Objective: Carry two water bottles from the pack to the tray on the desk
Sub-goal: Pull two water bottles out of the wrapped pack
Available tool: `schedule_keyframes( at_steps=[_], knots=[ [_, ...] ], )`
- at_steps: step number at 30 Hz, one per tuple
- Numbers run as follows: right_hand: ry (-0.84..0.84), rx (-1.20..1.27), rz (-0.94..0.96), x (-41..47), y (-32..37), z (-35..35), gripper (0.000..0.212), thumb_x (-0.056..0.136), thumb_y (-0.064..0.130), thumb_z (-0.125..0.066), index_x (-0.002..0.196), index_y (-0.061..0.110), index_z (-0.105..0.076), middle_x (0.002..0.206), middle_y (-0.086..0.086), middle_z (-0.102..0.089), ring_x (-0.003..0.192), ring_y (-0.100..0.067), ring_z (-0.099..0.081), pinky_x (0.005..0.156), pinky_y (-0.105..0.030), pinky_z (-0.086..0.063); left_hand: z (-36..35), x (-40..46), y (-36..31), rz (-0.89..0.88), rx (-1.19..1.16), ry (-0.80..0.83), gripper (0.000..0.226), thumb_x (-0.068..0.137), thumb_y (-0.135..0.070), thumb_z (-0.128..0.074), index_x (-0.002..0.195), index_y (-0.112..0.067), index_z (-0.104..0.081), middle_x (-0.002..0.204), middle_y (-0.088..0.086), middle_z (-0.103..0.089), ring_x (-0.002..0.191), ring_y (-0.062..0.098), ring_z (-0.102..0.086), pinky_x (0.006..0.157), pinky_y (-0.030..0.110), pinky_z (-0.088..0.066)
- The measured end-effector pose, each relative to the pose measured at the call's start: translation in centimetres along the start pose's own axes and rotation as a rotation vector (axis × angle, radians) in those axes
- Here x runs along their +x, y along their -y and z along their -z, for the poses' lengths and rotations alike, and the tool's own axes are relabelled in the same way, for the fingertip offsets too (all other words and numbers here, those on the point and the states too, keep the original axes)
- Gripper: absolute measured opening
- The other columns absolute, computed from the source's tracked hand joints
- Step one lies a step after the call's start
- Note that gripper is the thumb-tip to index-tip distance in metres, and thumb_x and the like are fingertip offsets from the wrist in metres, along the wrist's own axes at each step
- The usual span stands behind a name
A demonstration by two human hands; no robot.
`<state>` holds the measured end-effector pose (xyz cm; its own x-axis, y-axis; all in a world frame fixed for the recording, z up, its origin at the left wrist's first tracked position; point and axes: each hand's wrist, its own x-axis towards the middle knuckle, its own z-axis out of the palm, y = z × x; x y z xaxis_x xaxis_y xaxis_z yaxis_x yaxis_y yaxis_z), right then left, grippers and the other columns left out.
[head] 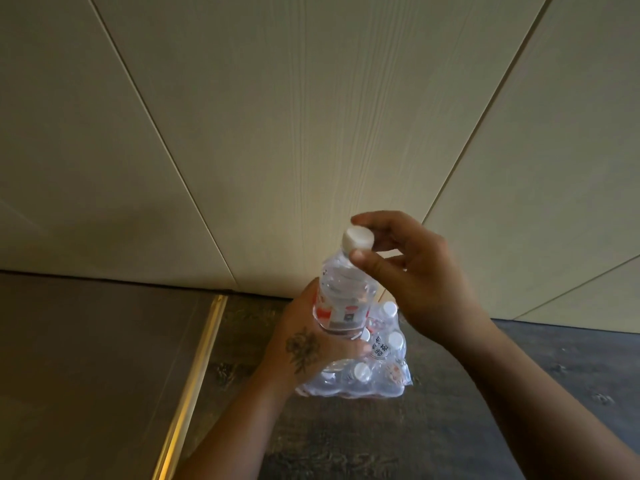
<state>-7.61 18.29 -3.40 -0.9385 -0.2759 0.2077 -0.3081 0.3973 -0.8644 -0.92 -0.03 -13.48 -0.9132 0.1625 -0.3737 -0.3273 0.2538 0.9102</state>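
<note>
A clear water bottle (341, 296) with a white cap and a red-and-white label is held upright above the pack. My left hand (308, 344), with a flower tattoo on its back, wraps around the bottle's lower body. My right hand (412, 278) pinches the white cap between thumb and fingers. Below them, the shrink-wrapped pack (377, 372) of several white-capped bottles stands on the dark floor, close to the wall. No tray or desk is in view.
A pale panelled wall (311, 133) rises right behind the pack. The dark wood-pattern floor (381, 445) meets a grey floor area at a brass strip (194, 375) on the left.
</note>
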Motion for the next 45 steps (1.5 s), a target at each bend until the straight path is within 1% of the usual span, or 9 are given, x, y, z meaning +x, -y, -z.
schedule_keyframes(
  at_steps=[4, 7, 10, 14, 20, 25, 32, 37, 45],
  knots=[
    [0.067, 0.267, -0.288, 0.7, -3.9, -0.8, 0.045, 0.101, 0.051, -0.06, 0.134, 0.021, -0.063, 0.102, 0.001, -0.079, 0.092, -0.016, -0.078, 0.081, -0.036, -0.067, 0.4, 3.1, 0.6, -0.277, 0.139, -0.195, 0.074, 0.05, -0.071, -0.098, 0.114, -0.061, -0.062, 0.113, -0.04, -0.074, 0.106, -0.019, -0.068, 0.079, 0.002, -0.055],
    [0.253, -0.115, -0.43, -0.8, -9.0, -2.9, 0.025, 0.107, 0.043, -0.053, 0.113, 0.024, -0.069, 0.094, 0.009, -0.076, 0.082, -0.007, -0.074, 0.085, -0.04, -0.066, 1.3, 2.9, 1.3, -0.292, 0.107, -0.246, 0.069, 0.051, -0.054, -0.103, 0.11, -0.049, -0.068, 0.11, -0.033, -0.078, 0.101, -0.01, -0.074, 0.077, 0.005, -0.056],
    [0.36, -0.514, -0.373, -3.1, -13.9, -5.2, 0.029, 0.099, 0.036, -0.071, 0.126, 0.027, -0.069, 0.111, 0.012, -0.073, 0.091, -0.001, -0.069, 0.086, -0.027, -0.062, 2.2, 3.2, 1.1, -0.266, 0.132, -0.277, 0.061, 0.058, -0.028, -0.106, 0.104, -0.042, -0.068, 0.106, -0.03, -0.078, 0.098, -0.013, -0.072, 0.076, 0.002, -0.055],
    [0.384, -0.801, -0.262, -5.1, -17.1, -7.1, 0.048, 0.096, 0.038, -0.074, 0.141, 0.034, -0.058, 0.146, 0.006, -0.061, 0.123, -0.015, -0.065, 0.098, -0.036, -0.057, 2.1, 3.9, 1.0, -0.263, 0.109, -0.284, 0.061, 0.061, -0.027, -0.106, 0.107, -0.037, -0.067, 0.107, -0.029, -0.076, 0.098, -0.014, -0.07, 0.077, 0.001, -0.054],
    [0.392, -1.018, -0.132, -6.0, -18.4, -8.6, 0.051, 0.099, 0.041, -0.07, 0.143, 0.022, -0.054, 0.141, -0.001, -0.059, 0.124, -0.018, -0.059, 0.108, -0.035, -0.05, 1.6, 3.6, 0.2, -0.271, 0.096, -0.306, 0.066, 0.049, -0.045, -0.101, 0.1, -0.065, -0.063, 0.104, -0.042, -0.074, 0.097, -0.016, -0.071, 0.073, 0.001, -0.053],
    [0.368, -0.97, -0.134, -6.4, -18.6, -8.2, 0.05, 0.102, 0.038, -0.066, 0.146, 0.019, -0.051, 0.144, -0.004, -0.057, 0.126, -0.019, -0.058, 0.111, -0.035, -0.048, 1.9, 3.9, 0.8, -0.261, 0.092, -0.296, 0.062, 0.054, -0.034, -0.104, 0.101, -0.047, -0.066, 0.104, -0.036, -0.076, 0.096, -0.012, -0.072, 0.072, 0.001, -0.053],
    [-0.028, -0.671, -0.05, -4.3, -12.6, -6.0, 0.028, 0.102, 0.031, -0.063, 0.126, 0.016, -0.063, 0.118, -0.004, -0.063, 0.086, -0.02, -0.066, 0.063, -0.033, -0.058, 2.9, 4.6, 1.2, -0.271, 0.076, -0.315, 0.056, 0.06, -0.012, -0.104, 0.1, -0.029, -0.069, 0.095, -0.03, -0.078, 0.089, -0.008, -0.074, 0.07, 0.005, -0.055],
    [-0.228, -0.41, 0.028, -1.5, -7.9, -2.7, 0.029, 0.104, 0.022, -0.062, 0.131, 0.014, -0.063, 0.119, -0.003, -0.06, 0.089, -0.02, -0.066, 0.071, -0.043, -0.063, 2.9, 5.1, 0.8, -0.292, 0.075, -0.336, 0.057, 0.055, -0.017, -0.105, 0.1, -0.026, -0.072, 0.09, -0.026, -0.08, 0.085, -0.003, -0.077, 0.069, 0.007, -0.056],
    [-0.199, -0.508, 0.13, -0.6, -5.7, -1.7, 0.036, 0.102, 0.014, -0.064, 0.138, 0.01, -0.062, 0.124, -0.008, -0.061, 0.083, -0.029, -0.068, 0.064, -0.042, -0.06, 2.4, 4.6, 0.6, -0.285, 0.103, -0.292, 0.062, 0.06, -0.018, -0.106, 0.104, -0.038, -0.066, 0.095, -0.048, -0.072, 0.095, -0.021, -0.069, 0.077, 0.0, -0.053]
  ],
)
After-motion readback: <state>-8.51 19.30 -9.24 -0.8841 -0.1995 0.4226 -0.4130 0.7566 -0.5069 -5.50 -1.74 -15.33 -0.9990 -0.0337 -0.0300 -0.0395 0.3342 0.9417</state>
